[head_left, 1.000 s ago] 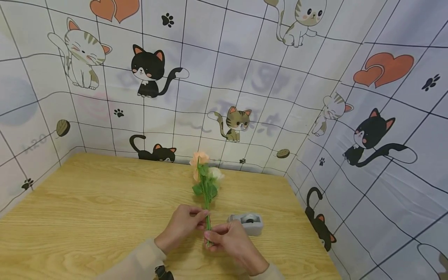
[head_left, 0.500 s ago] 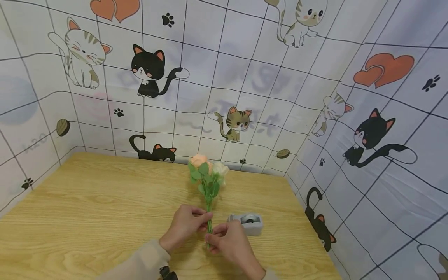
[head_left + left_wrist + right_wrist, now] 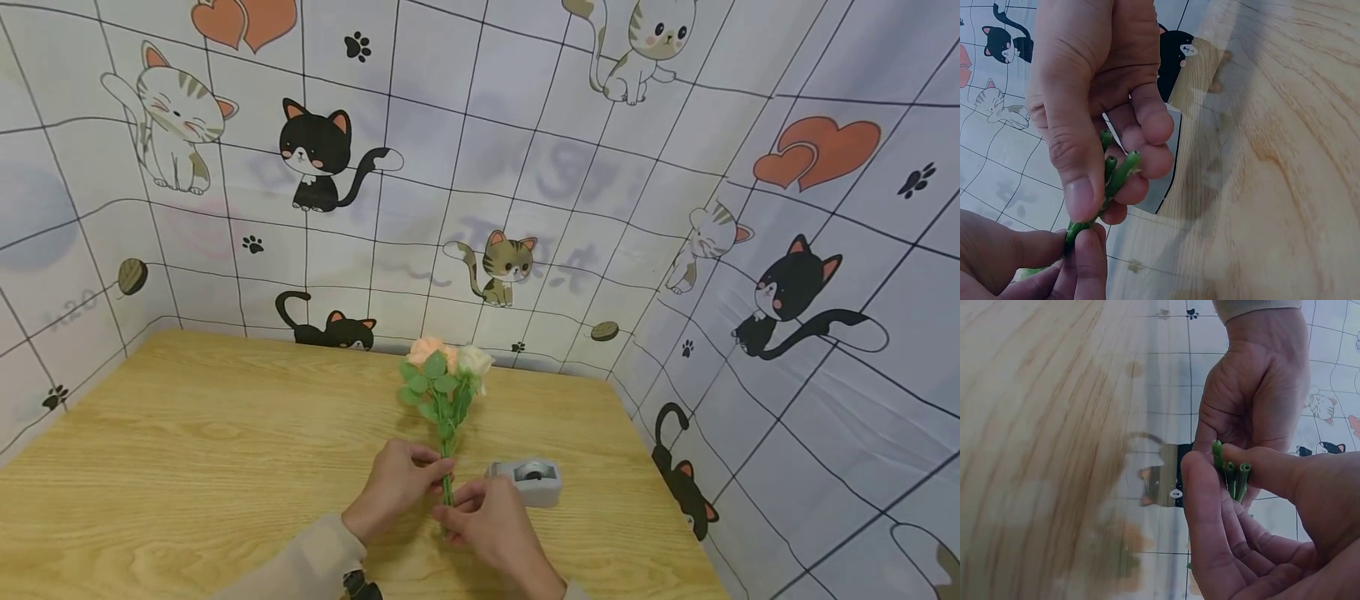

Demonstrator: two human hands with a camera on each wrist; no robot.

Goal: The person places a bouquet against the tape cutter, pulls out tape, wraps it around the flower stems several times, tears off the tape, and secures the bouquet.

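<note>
A small bunch of roses, one peach (image 3: pixel 427 353) and one cream (image 3: pixel 474 362), stands above the table with green leaves and stems (image 3: pixel 447 450). My left hand (image 3: pixel 401 487) pinches the stems partway down, between thumb and fingers. Lower, near the cut ends, my right hand (image 3: pixel 497 525) holds the stems between its thumb and curled fingers. Three green stem ends (image 3: pixel 1230 469) poke out beside the right thumb in the right wrist view. In the left wrist view the stems (image 3: pixel 1119 178) run from the left fingers to the right hand's thumb. The blooms lie outside that view.
A light grey tape dispenser (image 3: pixel 536 483) sits on the wooden table (image 3: pixel 247 433), just right of my right hand. Cloth with cat prints (image 3: pixel 315 154) hangs behind the table and along both sides. A dark band (image 3: pixel 362 586) shows at the left wrist.
The bunch has turned between my fingers, so the leaves and both blooms now spread wider. The blooms sit slightly lower. Both hands stay on the stems, with small shifts.
</note>
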